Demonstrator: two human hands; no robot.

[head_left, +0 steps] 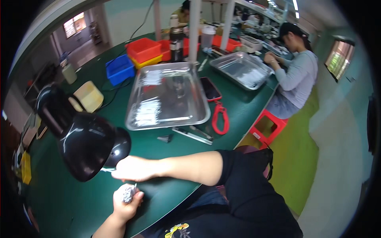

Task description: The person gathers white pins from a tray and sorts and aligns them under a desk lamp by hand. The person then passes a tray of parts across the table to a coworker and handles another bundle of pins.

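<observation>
My left hand (123, 207) is closed around a bundle of thin silvery-white sticks (127, 193), seen end-on, low over the table. Just above it, my right hand (135, 168) reaches in from the right beside the black lamp shade (85, 144). A thin white stick (107, 169) pokes out from its closed fingertips, partly under the shade. Beyond my hands lies a steel tray (178, 115) with two groups of similar thin white pieces (147, 112) along its left side. Tweezers (192, 136) and a small dark cone-shaped nozzle (164, 138) rest before the tray.
A phone (210, 89) with a red strap (220, 119) lies right of the tray. Blue (120, 70) and red bins (143, 50) and a dark flask (177, 43) stand behind. At right, a co-worker (295, 67) sits by another tray (226, 63). The green table (174, 158) has a curved front edge.
</observation>
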